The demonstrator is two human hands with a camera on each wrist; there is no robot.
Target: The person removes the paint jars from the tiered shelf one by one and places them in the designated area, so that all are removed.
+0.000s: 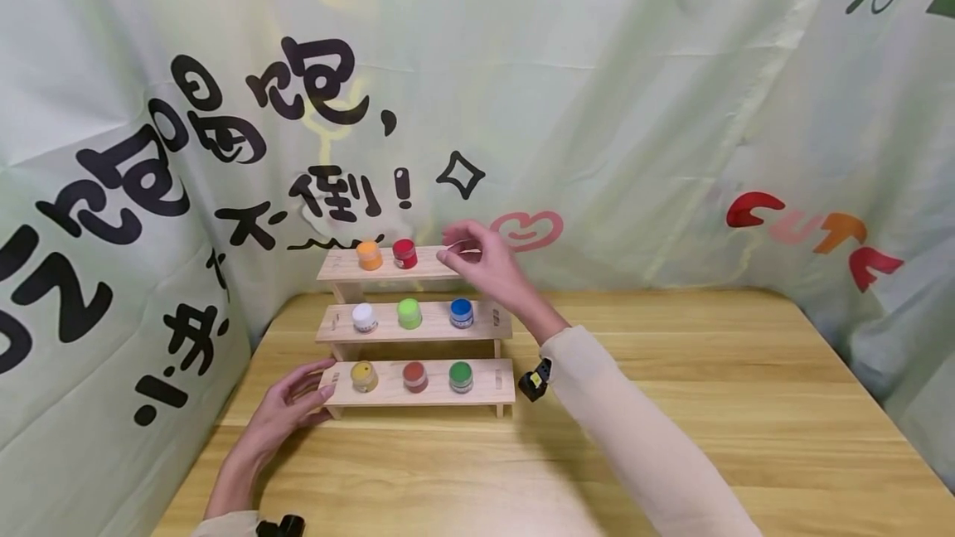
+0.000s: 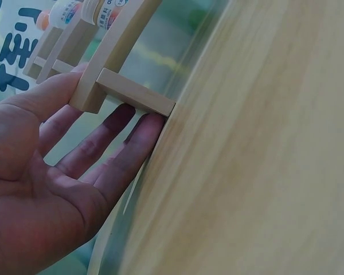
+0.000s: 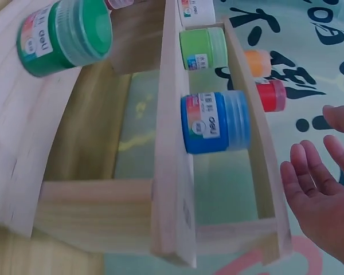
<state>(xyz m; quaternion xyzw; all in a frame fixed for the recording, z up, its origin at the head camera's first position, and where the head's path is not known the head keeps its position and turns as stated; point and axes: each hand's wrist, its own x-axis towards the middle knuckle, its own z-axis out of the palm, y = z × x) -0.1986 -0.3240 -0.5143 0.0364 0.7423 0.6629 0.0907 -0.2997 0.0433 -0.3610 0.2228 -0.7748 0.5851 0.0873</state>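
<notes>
A three-tier wooden display stand (image 1: 339, 265) holds small paint jars. Its top tier carries an orange jar (image 1: 369, 255) and a red jar (image 1: 404, 253). On the middle tier are white (image 1: 364, 318), light green (image 1: 409, 314) and blue (image 1: 461, 313) jars; yellow (image 1: 364, 377), brownish-red (image 1: 414, 377) and green (image 1: 461, 377) jars stand on the lowest. My left hand (image 1: 293, 400) holds the lowest tier's left end, thumb on the board and fingers by its leg (image 2: 135, 94). At the top tier's right end, my right hand (image 1: 485, 259) has loosely bent fingers with nothing between them.
The stand is on a wood-grain table (image 1: 671, 404). A printed curtain (image 1: 612, 123) hangs behind and at the sides, close behind the top tier. Black wrist devices show near the right sleeve (image 1: 534, 379) and the left sleeve (image 1: 227, 524).
</notes>
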